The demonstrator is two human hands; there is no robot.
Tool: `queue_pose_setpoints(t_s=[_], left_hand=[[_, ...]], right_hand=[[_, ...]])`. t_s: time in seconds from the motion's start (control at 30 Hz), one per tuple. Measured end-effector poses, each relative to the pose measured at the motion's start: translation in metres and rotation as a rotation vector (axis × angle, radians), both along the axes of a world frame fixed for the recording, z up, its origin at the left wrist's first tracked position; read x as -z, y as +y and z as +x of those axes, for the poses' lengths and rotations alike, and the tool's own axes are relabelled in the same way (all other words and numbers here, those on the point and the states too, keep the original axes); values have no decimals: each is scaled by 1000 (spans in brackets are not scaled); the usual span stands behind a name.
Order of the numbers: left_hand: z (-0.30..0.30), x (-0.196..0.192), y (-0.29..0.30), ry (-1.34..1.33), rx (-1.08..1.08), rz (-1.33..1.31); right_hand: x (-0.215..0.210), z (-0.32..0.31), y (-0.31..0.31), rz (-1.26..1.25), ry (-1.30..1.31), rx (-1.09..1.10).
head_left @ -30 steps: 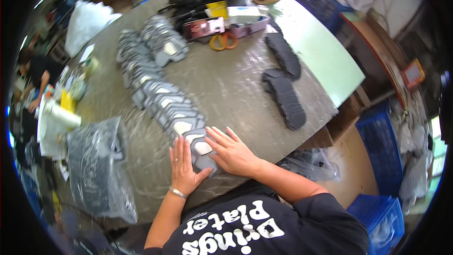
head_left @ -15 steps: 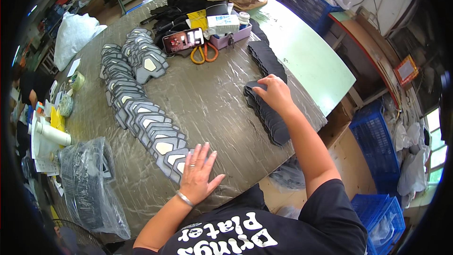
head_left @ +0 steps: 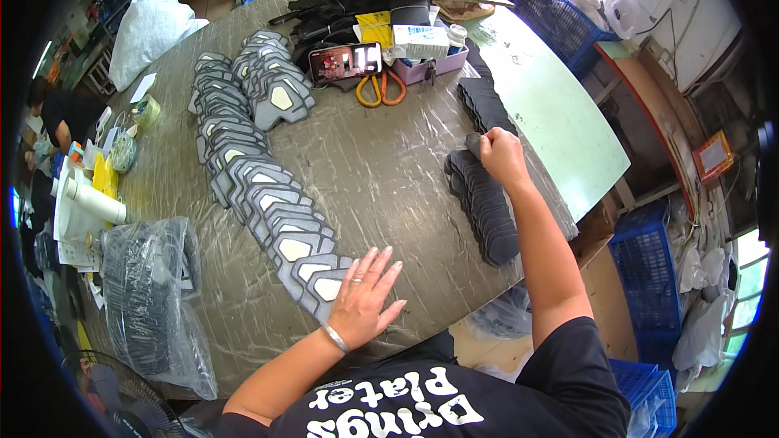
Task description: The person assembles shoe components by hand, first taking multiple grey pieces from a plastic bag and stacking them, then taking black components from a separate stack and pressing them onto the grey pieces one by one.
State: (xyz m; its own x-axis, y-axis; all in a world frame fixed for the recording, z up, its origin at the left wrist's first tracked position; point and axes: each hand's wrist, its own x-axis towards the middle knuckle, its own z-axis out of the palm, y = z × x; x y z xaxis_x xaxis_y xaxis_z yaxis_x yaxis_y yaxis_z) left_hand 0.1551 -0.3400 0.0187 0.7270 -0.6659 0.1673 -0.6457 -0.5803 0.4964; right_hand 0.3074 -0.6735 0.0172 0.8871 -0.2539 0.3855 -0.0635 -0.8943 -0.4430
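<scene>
My left hand [head_left: 367,302] lies flat with its fingers spread, at the near end of a long overlapping row of grey pieces [head_left: 272,219] with pale cream centres. Its fingertips touch or nearly touch the last piece. On the right, my right hand [head_left: 505,156] is closed in a pinch on a dark flat piece [head_left: 473,143], whose edge shows past the fingers. Just below that hand runs a fanned row of black flat pieces [head_left: 483,215]. A second black row [head_left: 485,104] lies beyond it. A shorter grey cluster [head_left: 272,85] sits at the far left.
Toward the back are orange-handled scissors [head_left: 381,91], a propped phone [head_left: 346,62] and a lilac tray [head_left: 418,73]. A clear plastic bag [head_left: 154,308] of dark pieces lies at the near left, by a white bottle [head_left: 96,201]. Blue crates [head_left: 647,268] stand beyond the right table edge.
My right hand has gone from spread over the near black row to a closed pinch on a dark piece at its far end. My left hand stays flat. The whole view has shifted slightly.
</scene>
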Motion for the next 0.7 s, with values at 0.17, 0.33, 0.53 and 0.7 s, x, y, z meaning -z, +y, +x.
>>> queue_pose_setpoints(t_s=[0.17, 0.33, 0.53, 0.7], left_hand=[[9, 2, -17, -19, 16, -12], [7, 10, -21, -6, 37, -12], [10, -9, -16, 79, -57, -302], [6, -17, -8, 688, -326, -1113]], right_hand=[[7, -8, 3, 119, -32, 57], [7, -21, 7, 274, -378, 168], [-51, -61, 63, 115, -642, -195], [-42, -127, 150, -112, -537, -667]])
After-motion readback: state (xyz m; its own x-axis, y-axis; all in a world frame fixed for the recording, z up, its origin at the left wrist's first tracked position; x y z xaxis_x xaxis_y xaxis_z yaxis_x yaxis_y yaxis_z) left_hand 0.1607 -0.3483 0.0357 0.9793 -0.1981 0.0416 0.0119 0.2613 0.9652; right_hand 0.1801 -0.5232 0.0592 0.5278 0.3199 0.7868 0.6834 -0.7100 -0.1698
